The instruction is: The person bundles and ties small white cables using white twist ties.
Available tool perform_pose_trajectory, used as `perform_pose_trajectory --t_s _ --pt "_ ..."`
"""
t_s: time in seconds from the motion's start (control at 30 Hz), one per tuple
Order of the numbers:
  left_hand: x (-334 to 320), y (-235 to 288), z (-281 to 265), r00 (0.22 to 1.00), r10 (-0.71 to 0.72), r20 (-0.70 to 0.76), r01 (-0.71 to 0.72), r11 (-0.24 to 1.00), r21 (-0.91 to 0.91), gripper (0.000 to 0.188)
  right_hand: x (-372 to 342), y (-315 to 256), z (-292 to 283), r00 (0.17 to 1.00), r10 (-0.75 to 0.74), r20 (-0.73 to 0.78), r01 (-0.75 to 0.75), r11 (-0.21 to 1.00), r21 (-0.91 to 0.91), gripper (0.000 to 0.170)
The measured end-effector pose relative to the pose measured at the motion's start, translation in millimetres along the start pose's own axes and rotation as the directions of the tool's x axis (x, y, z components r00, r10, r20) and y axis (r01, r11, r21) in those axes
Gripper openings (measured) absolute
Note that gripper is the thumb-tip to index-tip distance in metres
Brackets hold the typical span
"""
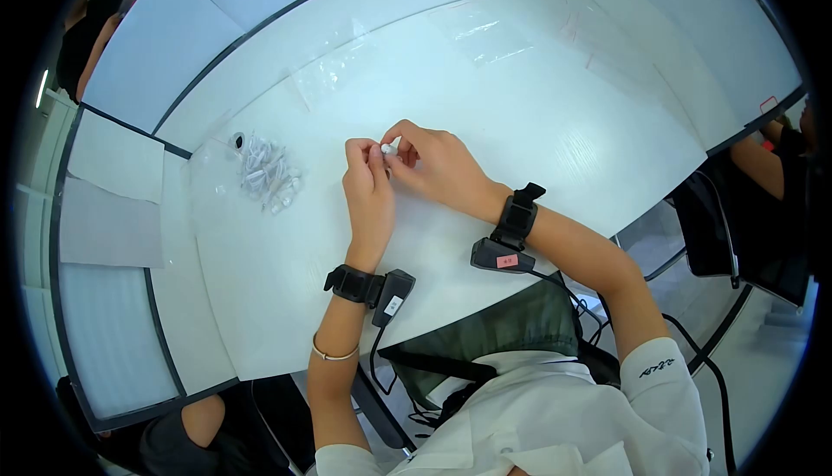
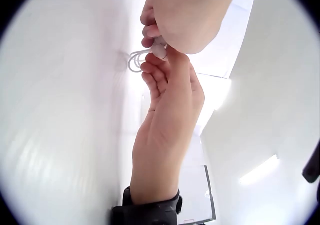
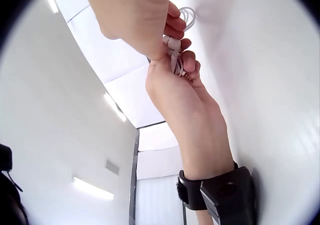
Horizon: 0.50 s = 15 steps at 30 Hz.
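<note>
Both hands meet over the middle of the white table, fingertips close together around one white wired earphone [image 3: 172, 44]. The left hand [image 1: 368, 198] pinches it from the left, with part of the bundled white cable [image 3: 175, 65] and a gold plug [image 3: 188, 77] at its fingers in the right wrist view. From the right, the right hand [image 1: 446, 168] pinches the same white piece [image 1: 389, 149] between thumb and fingers. Loops of thin white cable [image 2: 135, 61] stick out beyond the fingertips in the left wrist view. The curled fingers partly hide the earphone.
A heap of small white bundled items [image 1: 264, 168] lies left on the white table [image 1: 537, 146], beside a small dark round piece [image 1: 238, 141]. Flat clear plastic bags [image 1: 485, 35] lie toward the back. White partition panels [image 1: 295, 34] surround the table. Other people sit beyond both sides.
</note>
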<state>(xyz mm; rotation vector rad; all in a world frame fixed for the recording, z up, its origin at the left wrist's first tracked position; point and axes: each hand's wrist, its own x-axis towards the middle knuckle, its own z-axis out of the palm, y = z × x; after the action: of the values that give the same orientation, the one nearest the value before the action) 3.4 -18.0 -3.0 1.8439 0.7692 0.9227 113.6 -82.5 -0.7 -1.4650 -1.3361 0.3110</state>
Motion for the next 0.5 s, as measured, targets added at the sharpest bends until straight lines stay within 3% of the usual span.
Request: perform_pose_trajectory --t_s 0.1,0.2,0.5 --pt "0.0 2.5 0.1 1.0 -0.002 0.021 0.002 1.0 0.006 0.014 0.5 -1.7 -4.1 0.995 0.079 0.058 -0.084 0.993 0.082 0.016" --pt "0.7 7.3 -2.5 0.997 -0.042 0.057 0.039 0.998 0.051 0.014 1.0 -0.4 -5.2 0.997 0.069 0.046 -0.075 0.986 0.151 0.016" --pt "2.8 10.0 -3.2 0.995 0.043 0.094 -0.054 0.992 0.118 0.013 5.1 1.4 -11.3 0.992 0.103 0.066 -0.118 0.946 0.3 0.015"
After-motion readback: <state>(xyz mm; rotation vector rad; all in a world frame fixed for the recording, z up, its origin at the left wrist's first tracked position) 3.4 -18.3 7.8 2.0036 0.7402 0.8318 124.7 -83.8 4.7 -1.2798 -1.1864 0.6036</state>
